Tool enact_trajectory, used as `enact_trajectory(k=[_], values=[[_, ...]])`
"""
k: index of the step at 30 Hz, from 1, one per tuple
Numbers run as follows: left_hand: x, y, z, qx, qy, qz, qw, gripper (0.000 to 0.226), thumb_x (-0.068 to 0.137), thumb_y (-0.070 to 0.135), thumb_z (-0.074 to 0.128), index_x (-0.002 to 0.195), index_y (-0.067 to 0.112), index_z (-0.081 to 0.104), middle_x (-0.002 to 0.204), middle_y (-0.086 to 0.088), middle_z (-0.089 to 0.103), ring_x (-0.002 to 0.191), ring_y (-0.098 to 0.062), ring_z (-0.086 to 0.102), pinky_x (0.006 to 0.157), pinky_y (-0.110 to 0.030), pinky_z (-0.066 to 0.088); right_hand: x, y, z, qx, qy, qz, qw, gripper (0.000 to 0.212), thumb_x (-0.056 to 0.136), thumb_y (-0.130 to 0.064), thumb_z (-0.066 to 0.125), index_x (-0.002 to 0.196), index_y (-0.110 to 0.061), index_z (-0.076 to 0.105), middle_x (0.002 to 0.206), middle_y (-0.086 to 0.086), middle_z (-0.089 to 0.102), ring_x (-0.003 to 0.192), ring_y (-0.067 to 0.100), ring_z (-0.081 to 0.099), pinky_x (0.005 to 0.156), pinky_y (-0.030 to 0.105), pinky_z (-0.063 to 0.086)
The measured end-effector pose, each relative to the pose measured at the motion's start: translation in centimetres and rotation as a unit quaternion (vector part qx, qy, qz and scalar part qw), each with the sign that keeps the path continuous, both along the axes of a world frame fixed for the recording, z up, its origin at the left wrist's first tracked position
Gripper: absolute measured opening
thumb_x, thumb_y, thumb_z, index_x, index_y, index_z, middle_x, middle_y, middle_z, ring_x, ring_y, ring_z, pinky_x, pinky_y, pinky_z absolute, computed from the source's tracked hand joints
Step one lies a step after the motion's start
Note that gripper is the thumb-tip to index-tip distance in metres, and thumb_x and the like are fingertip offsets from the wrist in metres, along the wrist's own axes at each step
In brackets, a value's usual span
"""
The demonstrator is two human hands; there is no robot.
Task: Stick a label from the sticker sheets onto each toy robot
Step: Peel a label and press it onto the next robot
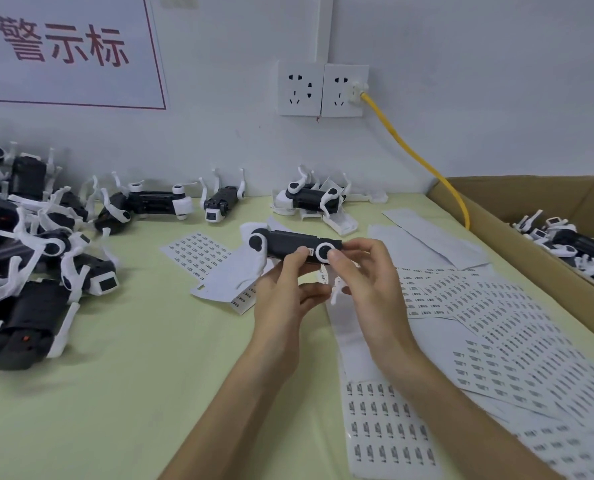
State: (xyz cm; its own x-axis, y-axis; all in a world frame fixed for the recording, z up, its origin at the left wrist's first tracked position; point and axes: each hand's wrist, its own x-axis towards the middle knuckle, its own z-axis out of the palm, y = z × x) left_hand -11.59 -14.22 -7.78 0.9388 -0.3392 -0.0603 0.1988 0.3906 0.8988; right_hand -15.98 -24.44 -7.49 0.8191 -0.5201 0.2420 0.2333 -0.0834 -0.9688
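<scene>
The toy robot (288, 242) hangs above the table (150, 358), left grip (285, 289) curled round its middle, right grip (368, 282) pinching its right end

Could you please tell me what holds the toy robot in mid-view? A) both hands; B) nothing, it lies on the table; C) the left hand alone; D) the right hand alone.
A: the left hand grips the robot by its body and the right hand pinches its end, above the table.
</scene>
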Motion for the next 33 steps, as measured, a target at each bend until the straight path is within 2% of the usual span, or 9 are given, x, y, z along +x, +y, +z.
enact_trajectory(k=[2, 7, 10, 15, 19, 23, 28, 31, 33], values=[[-0.1, -0.1, -0.1, 0.004, -0.015, 0.007, 1.0, 0.025, 0.103, 0.029, 0.056, 0.107, 0.013, 0.075, 0.105, -0.005, 0.079, 0.067, -0.016, 0.063, 0.074, -0.027, 0.056, 0.1, -0.2, 0.0, 0.005, 0.009, 0.012, 1.0, 0.037, 0.08, -0.048, 0.068, 0.113, -0.032, 0.063, 0.111, -0.007, 0.074, 0.103, 0.009, 0.069, 0.089, 0.03, 0.053], [-0.4, -0.3, -0.4, 0.009, -0.049, 0.017, 0.999, 0.028, 0.103, 0.033, 0.06, 0.116, 0.012, 0.074, 0.112, -0.007, 0.078, 0.076, -0.02, 0.066, 0.075, -0.023, 0.056, 0.2, -0.2, 0.0, -0.017, -0.012, 0.01, 1.0, 0.016, 0.087, -0.036, 0.072, 0.102, -0.03, 0.068, 0.101, -0.007, 0.073, 0.102, 0.012, 0.069, 0.083, 0.028, 0.053], [-0.4, -0.4, -0.7, 0.055, -0.097, 0.056, 0.992, 0.026, 0.107, 0.035, 0.054, 0.114, 0.018, 0.072, 0.107, 0.0, 0.079, 0.081, -0.017, 0.076, 0.075, -0.021, 0.056, 0.2, 0.2, -0.3, -0.012, -0.005, 0.008, 1.0, 0.016, 0.09, -0.032, 0.074, 0.104, -0.028, 0.067, 0.103, -0.007, 0.073, 0.103, 0.012, 0.069, 0.088, 0.034, 0.055], [-0.2, -0.3, -1.0, 0.086, -0.115, 0.09, 0.985, 0.031, 0.108, 0.037, 0.05, 0.109, 0.016, 0.073, 0.095, 0.0, 0.079, 0.07, -0.012, 0.074, 0.069, -0.017, 0.055, 0.1, 0.7, -0.2, -0.016, 0.005, 0.007, 1.0, 0.017, 0.091, -0.031, 0.075, 0.104, -0.027, 0.066, 0.106, -0.005, 0.073, 0.102, 0.014, 0.07, 0.093, 0.046, 0.056], [-0.1, -0.3, -1.2, 0.097, -0.12, 0.108, 0.982, 0.035, 0.11, 0.039, 0.046, 0.103, 0.018, 0.073, 0.084, 0.004, 0.078, 0.063, -0.009, 0.07, 0.064, -0.014, 0.051, 0.0, 0.7, -0.2, -0.028, -0.004, 0.016, 0.999, 0.02, 0.088, -0.035, 0.076, 0.104, -0.027, 0.066, 0.104, -0.006, 0.073, 0.101, 0.009, 0.07, 0.087, 0.035, 0.057], [0.0, -0.1, -0.8, 0.069, -0.103, 0.112, 0.986, 0.048, 0.114, 0.036, 0.031, 0.097, 0.019, 0.073, 0.078, 0.005, 0.078, 0.054, -0.015, 0.069, 0.065, -0.023, 0.057, 0.2, 0.4, -0.1, 0.008, -0.013, 0.016, 1.0, 0.009, 0.095, -0.027, 0.069, 0.101, -0.021, 0.065, 0.094, -0.003, 0.073, 0.084, 0.01, 0.071, 0.066, 0.019, 0.054], [-0.4, -0.2, -0.5, 0.07, -0.116, 0.085, 0.987, 0.029, 0.108, 0.042, 0.049, 0.105, 0.023, 0.071, 0.09, 0.013, 0.077, 0.061, -0.01, 0.07, 0.06, -0.017, 0.053, 0.2, 0.4, -0.3, 0.004, -0.01, 0.03, 1.0, 0.022, 0.089, -0.028, 0.076, 0.107, -0.021, 0.066, 0.105, 0.001, 0.073, 0.098, 0.012, 0.071, 0.077, 0.029, 0.059], [-0.2, -0.2, -0.8, 0.074, -0.118, 0.086, 0.986, 0.027, 0.108, 0.034, 0.051, 0.109, 0.016, 0.071, 0.095, 0.002, 0.079, 0.067, -0.015, 0.071, 0.065, -0.02, 0.055, 0.2, 0.3, -0.5, 0.003, 0.005, 0.039, 0.999, 0.024, 0.089, -0.026, 0.077, 0.108, -0.02, 0.065, 0.106, 0.004, 0.072, 0.101, 0.017, 0.07, 0.081, 0.031, 0.058], [-0.2, -0.3, -0.9, 0.075, -0.113, 0.098, 0.986, 0.028, 0.11, 0.031, 0.049, 0.106, 0.013, 0.071, 0.092, 0.0, 0.08, 0.067, -0.015, 0.073, 0.063, -0.018, 0.055, 0.2, 0.3, -0.5, 0.004, 0.008, 0.044, 0.999, 0.023, 0.089, -0.024, 0.077, 0.108, -0.021, 0.064, 0.103, 0.004, 0.073, 0.101, 0.018, 0.071, 0.08, 0.03, 0.057]])
